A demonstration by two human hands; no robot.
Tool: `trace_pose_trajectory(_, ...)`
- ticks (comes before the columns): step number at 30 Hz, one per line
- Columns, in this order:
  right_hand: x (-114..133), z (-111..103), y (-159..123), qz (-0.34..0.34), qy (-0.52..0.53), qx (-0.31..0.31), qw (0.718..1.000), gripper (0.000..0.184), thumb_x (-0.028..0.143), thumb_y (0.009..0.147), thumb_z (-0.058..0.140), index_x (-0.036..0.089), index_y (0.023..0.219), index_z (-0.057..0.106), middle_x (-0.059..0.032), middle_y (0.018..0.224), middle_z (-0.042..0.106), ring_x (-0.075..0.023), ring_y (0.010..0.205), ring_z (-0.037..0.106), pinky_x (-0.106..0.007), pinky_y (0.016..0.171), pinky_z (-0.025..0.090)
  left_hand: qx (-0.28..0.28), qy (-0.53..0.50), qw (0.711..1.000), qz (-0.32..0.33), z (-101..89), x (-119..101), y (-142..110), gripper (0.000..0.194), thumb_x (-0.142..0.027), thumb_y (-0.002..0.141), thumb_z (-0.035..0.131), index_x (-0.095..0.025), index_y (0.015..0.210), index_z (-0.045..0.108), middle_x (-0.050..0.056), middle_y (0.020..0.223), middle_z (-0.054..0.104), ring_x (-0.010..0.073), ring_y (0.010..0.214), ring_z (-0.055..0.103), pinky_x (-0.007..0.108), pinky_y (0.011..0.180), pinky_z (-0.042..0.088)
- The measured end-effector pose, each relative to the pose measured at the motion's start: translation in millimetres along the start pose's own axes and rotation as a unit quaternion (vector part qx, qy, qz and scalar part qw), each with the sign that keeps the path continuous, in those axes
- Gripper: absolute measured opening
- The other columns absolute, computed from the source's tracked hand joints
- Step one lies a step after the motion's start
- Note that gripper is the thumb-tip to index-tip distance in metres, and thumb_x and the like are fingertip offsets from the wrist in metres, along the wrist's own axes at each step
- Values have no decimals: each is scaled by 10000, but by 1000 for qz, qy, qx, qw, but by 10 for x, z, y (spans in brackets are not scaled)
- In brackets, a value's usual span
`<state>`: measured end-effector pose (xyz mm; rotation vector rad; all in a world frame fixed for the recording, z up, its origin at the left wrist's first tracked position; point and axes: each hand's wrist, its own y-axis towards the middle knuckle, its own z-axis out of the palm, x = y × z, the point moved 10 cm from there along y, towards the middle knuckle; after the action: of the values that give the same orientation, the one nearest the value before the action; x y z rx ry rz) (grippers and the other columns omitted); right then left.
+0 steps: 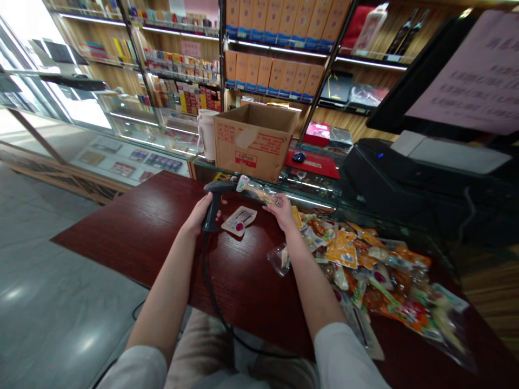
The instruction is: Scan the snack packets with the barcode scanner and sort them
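Observation:
My left hand (199, 214) is wrapped round the handle of a black barcode scanner (211, 208), its head pointing right and its cable hanging over the table's front edge. In my right hand (283, 212) is a clear vacuum-sealed snack pack (256, 190), pinched at its right end and raised just above the table, with its far end close to the scanner's head. A flat pale sealed packet (239, 221) with a dark round mark lies on the table between my hands. Beside my right forearm spreads a heap of sealed food packs (343, 248), mostly orange and clear.
Behind my hands, an open cardboard box (251, 143) stands on a glass counter, next to a white jug (207, 135). A mouse (299, 156) rests on a red mat (320, 163). A black machine with a screen (405, 162) is at the right. The dark wooden table (162, 216) ends at the left.

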<state>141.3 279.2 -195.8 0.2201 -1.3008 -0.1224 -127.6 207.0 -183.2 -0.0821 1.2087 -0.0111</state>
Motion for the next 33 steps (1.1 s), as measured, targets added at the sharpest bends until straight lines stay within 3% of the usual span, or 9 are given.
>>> trace_pose_trajectory(3, 174, -27, 1, -77, -97, -25, 992, 295, 224, 617, 716, 243, 814, 496, -9, 967, 627, -201, 965, 620, -425, 912, 540, 0, -11, 1000, 0, -10, 14, 13, 497, -554, 907, 562, -92, 1082, 610, 45, 651, 664, 108, 446, 564, 204, 401, 431)
trace_pose_trajectory(6, 331, 66, -55, -137, -251, -18, 958, 91, 179, 706, 594, 228, 701, 517, -69, 995, 642, -233, 1014, 612, -412, 925, 500, 1, -16, 1000, 1, -14, 25, 24, 492, -551, 905, 567, -98, 1091, 608, 48, 679, 673, 107, 449, 567, 207, 402, 439)
trace_pose_trajectory(10, 398, 238, -144, -175, -353, 20, 919, 176, 103, 713, 508, 229, 591, 491, -91, 1050, 637, -248, 1085, 590, -412, 970, 454, 4, -18, 1000, -5, -17, 41, 33, 517, -566, 897, 572, -87, 1085, 617, 30, 609, 639, 112, 433, 557, 212, 402, 432)
trace_pose_trajectory(14, 384, 219, -152, -185, -343, 3, 921, 197, 96, 681, 492, 231, 546, 444, -93, 1056, 635, -240, 1062, 598, -378, 946, 458, -3, -12, 1000, -17, -23, 58, 28, 520, -582, 901, 552, -91, 1055, 628, 21, 575, 621, 112, 412, 546, 216, 400, 421)
trace_pose_trajectory(20, 319, 139, -121, -157, -322, -17, 934, 175, 133, 667, 471, 243, 536, 430, -14, 689, 580, -208, 772, 597, -334, 793, 477, 7, -13, 1000, -15, 22, 46, 10, 531, -597, 881, 571, -100, 1060, 627, 3, 534, 588, 121, 412, 542, 220, 395, 409)
trace_pose_trajectory(28, 431, -175, -116, -153, -299, -130, 933, 143, 150, 656, 451, 249, 559, 416, -16, 684, 584, -222, 865, 616, -346, 857, 478, 61, -11, 997, -49, 135, 75, -58, 490, -551, 872, 618, -97, 1058, 628, -5, 516, 561, 121, 413, 527, 216, 390, 410)
trace_pose_trajectory(33, 439, -279, -78, -164, -269, -146, 938, 106, 184, 616, 448, 247, 545, 400, -33, 748, 620, -229, 903, 616, -380, 897, 477, 93, -19, 994, -53, 236, 92, -94, 431, -472, 872, 657, -110, 1102, 622, 6, 571, 594, 118, 437, 527, 215, 390, 415)
